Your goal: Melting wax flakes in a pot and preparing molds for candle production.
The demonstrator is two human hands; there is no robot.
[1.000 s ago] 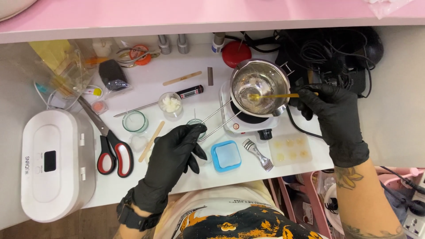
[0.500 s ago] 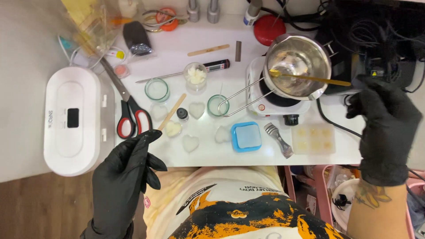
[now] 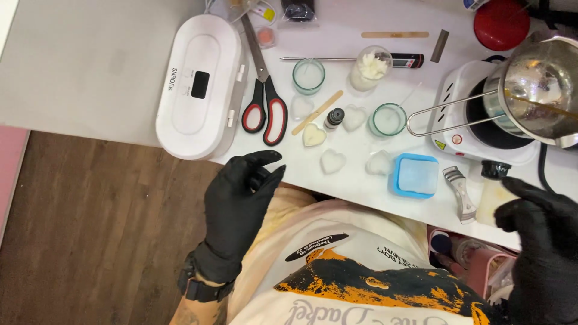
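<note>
The white table (image 3: 361, 189) ends in a long front edge that runs just past the left hand (image 3: 238, 201); below it lies bare wooden floor (image 3: 90, 241), wide and free on the left side. The left hand, in a black glove, hangs at that edge with its fingers (image 3: 265, 157) spread and loose, holding nothing. The nearest things are a clear heart mould (image 3: 332, 160) just beyond the fingertips, apart from them, and the red-handled scissors (image 3: 264, 111) a little further in, beside the white oval box (image 3: 198, 84). The stretch of table between the hand and the moulds is bare.

The right hand (image 3: 539, 222), also gloved in black, hovers over the table's front edge at the far right, fingers half curled and gripping nothing. A pale mould tray (image 3: 490, 201) sits just beside its fingertips; I cannot tell whether they touch. The metal clip (image 3: 459, 189) and blue square dish (image 3: 416, 176) lie to its left, and the steel pot (image 3: 536, 96) on the small hotplate (image 3: 463, 114) stands well beyond.
</note>
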